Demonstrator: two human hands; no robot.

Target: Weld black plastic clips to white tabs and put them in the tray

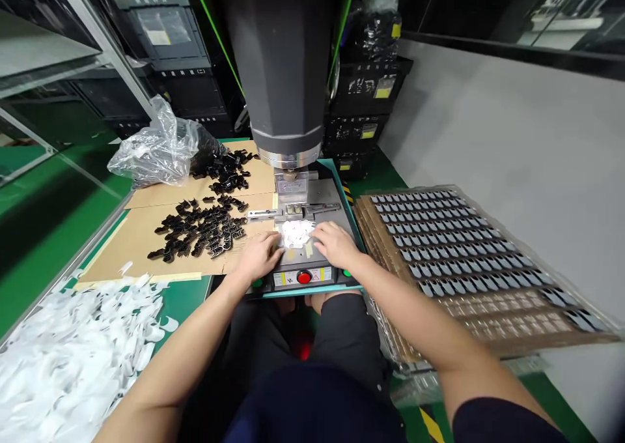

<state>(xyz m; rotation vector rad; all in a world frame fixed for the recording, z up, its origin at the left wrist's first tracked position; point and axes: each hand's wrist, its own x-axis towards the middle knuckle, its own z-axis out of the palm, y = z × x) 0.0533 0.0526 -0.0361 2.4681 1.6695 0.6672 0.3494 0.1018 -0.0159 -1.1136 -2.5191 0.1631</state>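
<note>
Small white pieces (297, 234) lie in a bright patch on the machine's metal base (332, 199), below a metal fixture (293, 210). At the left edge of that patch is my left hand (261, 254), fingers curled together with the tips at the white pieces. My right hand (334, 242) rests on the base at the right edge of the patch, its fingers close together and bent toward the pieces. Whether either hand grips a piece is too small to tell. The dark machine head (288, 104) stands above the fixture.
Black clips (200, 228) are scattered on cardboard at left, beside a clear plastic bag (161, 150). A heap of white pieces (73, 358) fills the lower left. Trays of grey parts (454, 241) stand at right. A red button (303, 277) is on the machine's front.
</note>
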